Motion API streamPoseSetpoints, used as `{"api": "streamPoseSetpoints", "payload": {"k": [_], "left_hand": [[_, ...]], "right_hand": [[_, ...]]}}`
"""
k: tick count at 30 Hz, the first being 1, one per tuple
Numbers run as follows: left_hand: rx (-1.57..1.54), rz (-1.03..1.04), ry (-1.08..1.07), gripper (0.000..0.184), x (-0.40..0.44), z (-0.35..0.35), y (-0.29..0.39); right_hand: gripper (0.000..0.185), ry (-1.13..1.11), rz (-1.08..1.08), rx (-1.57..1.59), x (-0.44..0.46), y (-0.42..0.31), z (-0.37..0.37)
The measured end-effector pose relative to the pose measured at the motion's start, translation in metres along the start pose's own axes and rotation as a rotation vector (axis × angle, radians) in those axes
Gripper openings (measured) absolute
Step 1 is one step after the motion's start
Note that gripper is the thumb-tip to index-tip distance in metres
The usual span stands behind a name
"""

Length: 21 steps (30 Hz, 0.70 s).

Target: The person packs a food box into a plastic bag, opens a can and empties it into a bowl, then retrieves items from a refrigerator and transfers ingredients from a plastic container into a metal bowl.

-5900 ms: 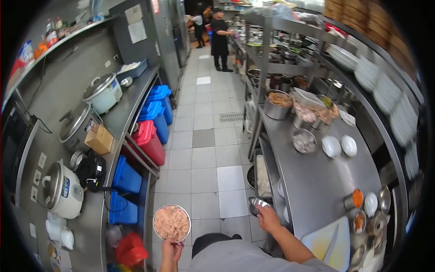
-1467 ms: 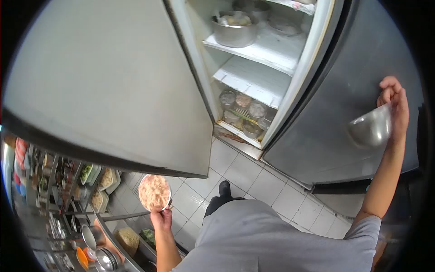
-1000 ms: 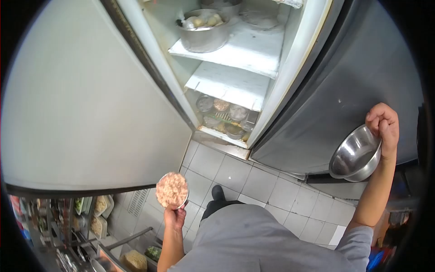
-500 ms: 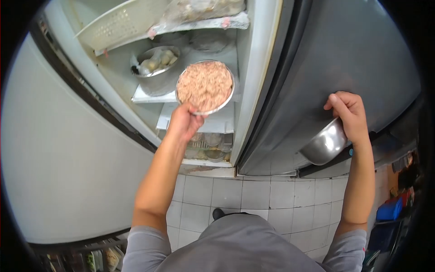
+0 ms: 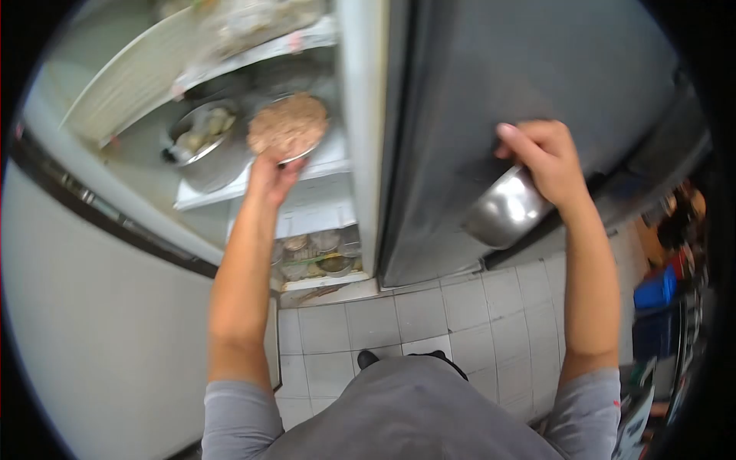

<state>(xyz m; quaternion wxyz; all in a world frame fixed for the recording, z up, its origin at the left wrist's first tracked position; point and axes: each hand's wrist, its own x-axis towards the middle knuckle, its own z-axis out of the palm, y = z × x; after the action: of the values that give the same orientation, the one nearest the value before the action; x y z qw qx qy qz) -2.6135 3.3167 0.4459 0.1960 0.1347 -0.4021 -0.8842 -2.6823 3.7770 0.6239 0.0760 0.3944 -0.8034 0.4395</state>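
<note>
My left hand (image 5: 274,176) is closed on the near rim of a round metal bowl (image 5: 307,156) heaped with pinkish ground meat (image 5: 287,123). That bowl is inside the open fridge, at the middle shelf; whether its base touches the shelf I cannot tell. My right hand (image 5: 546,157) grips the rim of a shiny metal bowl (image 5: 506,211), tilted on its side in front of the dark fridge door. The inside of this second bowl is hidden from me. A metal pot (image 5: 218,169) with pale round items in plastic stands left of the meat.
The fridge's middle shelf (image 5: 195,197) has a white edge. Above it are a white perforated basket (image 5: 126,80) and plastic bags (image 5: 245,27). Several containers sit at the bottom. A light door (image 5: 115,307) swings out at left; the grey door (image 5: 475,84) is at right. Tiled floor (image 5: 422,314) lies below.
My left hand has moved the meat bowl further into the fridge, beside the pot. My right hand still holds the tilted bowl. The whole view has shifted, with the fridge now further left.
</note>
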Motion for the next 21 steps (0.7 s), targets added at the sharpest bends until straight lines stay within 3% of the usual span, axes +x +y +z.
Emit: {"api": "streamPoseSetpoints", "payload": {"k": [3, 6, 7, 10, 11, 13, 15, 19, 21], "left_hand": [[-0.041, 0.094, -0.078, 0.057, -0.024, -0.014, -0.011], [-0.020, 0.073, -0.032, 0.059, -0.107, 0.022, -0.010], [0.027, 0.044, -0.096, 0.055, -0.116, 0.000, -0.014], [0.014, 0.040, 0.089, 0.048, -0.186, -0.001, -0.048], [0.019, -0.001, 0.277, 0.049, -0.218, 0.018, -0.061], [0.015, -0.085, 0.207, 0.073, -0.256, -0.001, -0.098], [-0.003, -0.160, 0.281, 0.077, -0.296, -0.014, -0.143], [0.010, -0.289, 0.520, 0.074, -0.372, -0.004, -0.231], [0.035, -0.363, 0.577, 0.073, -0.396, 0.006, -0.266]], "right_hand": [[0.051, -0.028, 0.017, -0.035, -0.005, 0.003, -0.006], [0.047, -0.106, -0.080, -0.041, -0.013, 0.019, -0.022], [0.047, -0.137, -0.080, -0.074, -0.019, 0.021, -0.028], [0.051, -0.216, -0.030, -0.028, -0.054, 0.056, -0.041], [0.054, -0.294, 0.053, -0.106, -0.072, 0.076, -0.050], [0.058, -0.378, 0.118, -0.211, -0.117, 0.125, -0.077], [0.061, -0.384, 0.202, -0.397, -0.169, 0.185, -0.116], [0.058, -0.253, 0.475, -0.684, -0.273, 0.292, -0.222], [0.050, -0.033, 0.452, -0.657, -0.337, 0.358, -0.268]]}}
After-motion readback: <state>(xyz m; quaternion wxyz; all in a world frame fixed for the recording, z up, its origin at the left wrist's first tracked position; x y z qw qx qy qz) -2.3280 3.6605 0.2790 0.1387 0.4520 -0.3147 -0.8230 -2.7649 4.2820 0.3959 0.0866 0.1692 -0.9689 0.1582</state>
